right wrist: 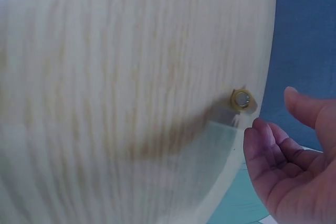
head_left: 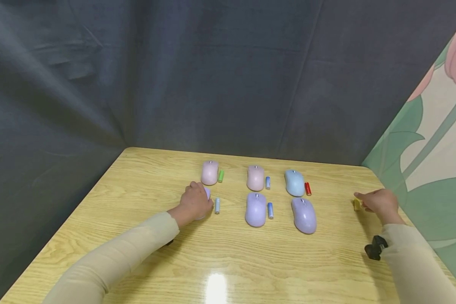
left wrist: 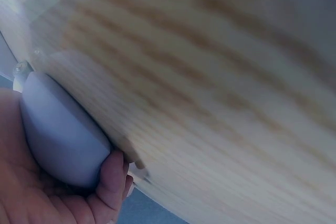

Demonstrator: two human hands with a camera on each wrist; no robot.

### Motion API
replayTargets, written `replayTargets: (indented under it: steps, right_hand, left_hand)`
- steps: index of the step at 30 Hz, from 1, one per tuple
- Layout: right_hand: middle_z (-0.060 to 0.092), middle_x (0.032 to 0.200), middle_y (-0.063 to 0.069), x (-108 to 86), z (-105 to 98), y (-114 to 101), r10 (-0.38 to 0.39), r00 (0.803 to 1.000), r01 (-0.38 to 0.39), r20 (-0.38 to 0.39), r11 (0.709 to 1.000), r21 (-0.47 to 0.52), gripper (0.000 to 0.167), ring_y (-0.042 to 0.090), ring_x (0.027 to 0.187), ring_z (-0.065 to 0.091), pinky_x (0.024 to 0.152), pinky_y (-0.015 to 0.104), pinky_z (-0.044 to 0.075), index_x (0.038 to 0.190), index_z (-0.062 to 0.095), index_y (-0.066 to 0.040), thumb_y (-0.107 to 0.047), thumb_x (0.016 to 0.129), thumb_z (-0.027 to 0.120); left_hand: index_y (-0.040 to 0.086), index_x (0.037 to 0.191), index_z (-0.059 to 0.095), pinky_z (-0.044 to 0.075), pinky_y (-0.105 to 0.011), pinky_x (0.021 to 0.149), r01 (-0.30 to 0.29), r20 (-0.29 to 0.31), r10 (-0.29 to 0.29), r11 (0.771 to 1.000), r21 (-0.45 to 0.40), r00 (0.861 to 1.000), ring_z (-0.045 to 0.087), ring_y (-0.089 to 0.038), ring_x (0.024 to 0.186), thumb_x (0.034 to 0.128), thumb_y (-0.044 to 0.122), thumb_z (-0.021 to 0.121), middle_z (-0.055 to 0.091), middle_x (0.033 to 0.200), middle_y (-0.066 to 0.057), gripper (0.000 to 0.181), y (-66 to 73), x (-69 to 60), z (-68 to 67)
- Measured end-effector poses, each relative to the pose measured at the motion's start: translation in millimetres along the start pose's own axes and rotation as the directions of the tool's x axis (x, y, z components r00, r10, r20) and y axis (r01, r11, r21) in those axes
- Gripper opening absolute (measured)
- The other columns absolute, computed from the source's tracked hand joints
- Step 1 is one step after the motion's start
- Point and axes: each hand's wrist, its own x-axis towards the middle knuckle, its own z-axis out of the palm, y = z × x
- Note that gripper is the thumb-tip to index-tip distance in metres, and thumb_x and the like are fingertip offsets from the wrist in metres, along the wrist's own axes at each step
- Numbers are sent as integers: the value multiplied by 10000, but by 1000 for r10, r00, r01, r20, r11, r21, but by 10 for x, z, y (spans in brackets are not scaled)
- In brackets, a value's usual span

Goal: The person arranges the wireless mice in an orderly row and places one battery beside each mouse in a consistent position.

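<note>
At the left of the group, my left hand [head_left: 196, 202] covers a pale purple computer mouse [head_left: 207, 193]. The left wrist view shows its fingers curled round that mouse's [left wrist: 65, 129] side, with the mouse low at the table surface. Far to the right, my right hand [head_left: 380, 203] is beside a yellow battery [head_left: 356, 205]. In the right wrist view the thumb stands apart from the loosely bent fingers. The battery's round end [right wrist: 241, 99] shows just beyond the fingertips, with nothing between them. A light blue battery [head_left: 217, 206] lies right of the left hand.
A back row holds two pinkish mice [head_left: 210, 172] and a light blue mouse [head_left: 294, 183], with green [head_left: 221, 176], blue [head_left: 267, 183] and red [head_left: 308, 188] batteries beside them. Nearer are two purple mice [head_left: 256, 210] and another blue battery [head_left: 270, 210]. Dark cloth [head_left: 213, 84] hangs behind the table [head_left: 228, 253].
</note>
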Motion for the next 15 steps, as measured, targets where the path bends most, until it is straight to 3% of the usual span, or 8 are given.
replayTargets:
  steps: [6,12,15]
  right_hand:
    - [653,624,39,64,67,67,13,1000,-13,-3,1000,-10,509,185,571,652,625,341,449,887,662,146,-360,921,626]
    - [627,648,82,105,108,87,18,998,-23,-53,996,-89,504,343,760,589,697,444,438,749,671,92,-390,894,649]
    - [605,614,76,98,127,95,10,999,-16,-52,994,-108,501,366,767,571,691,442,433,664,657,52,-391,896,641]
  left_hand:
    - [-150,1091,467,489,-291,520,-1,-7,2,1000,12,1000,488,-248,757,967,380,476,411,867,-194,544,-8,4,8]
    - [-155,1082,472,485,-292,511,-7,-18,7,1000,4,1000,490,-252,756,961,372,486,409,859,-194,540,-17,16,19]
    - [-156,1089,471,491,-293,519,-6,-11,6,1000,4,1000,495,-252,762,960,381,490,410,864,-192,552,-14,19,24]
